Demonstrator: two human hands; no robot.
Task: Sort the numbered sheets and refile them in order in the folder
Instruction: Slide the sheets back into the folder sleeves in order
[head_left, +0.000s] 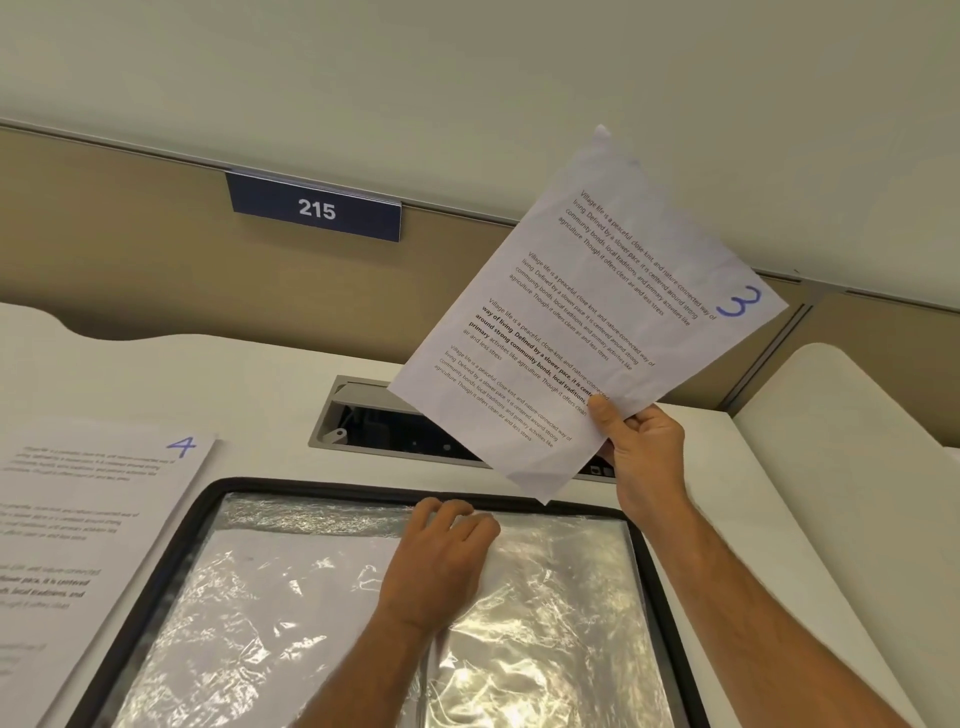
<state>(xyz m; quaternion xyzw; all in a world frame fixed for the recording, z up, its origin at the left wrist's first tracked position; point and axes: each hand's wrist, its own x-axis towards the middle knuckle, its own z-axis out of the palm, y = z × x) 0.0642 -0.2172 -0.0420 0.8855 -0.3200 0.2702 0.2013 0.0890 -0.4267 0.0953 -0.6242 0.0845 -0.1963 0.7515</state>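
A black-edged folder (171, 525) lies open on the desk, its shiny clear plastic sleeves (561, 587) facing up. My left hand (441, 556) rests on the sleeves near the folder's top edge, fingers curled at the sleeve opening; whether they pinch the plastic I cannot tell. My right hand (641, 447) holds up a printed sheet marked with a blue 3 (587, 317), pinched at its lower edge, tilted in the air above the folder's top right. A sheet marked 4 (93, 499) lies on a stack to the folder's left.
A cable hatch (363, 415) is sunk into the white desk behind the folder. A beige partition with a blue sign reading 215 (316, 208) stands at the back. A rounded white desk part (852, 415) lies to the right.
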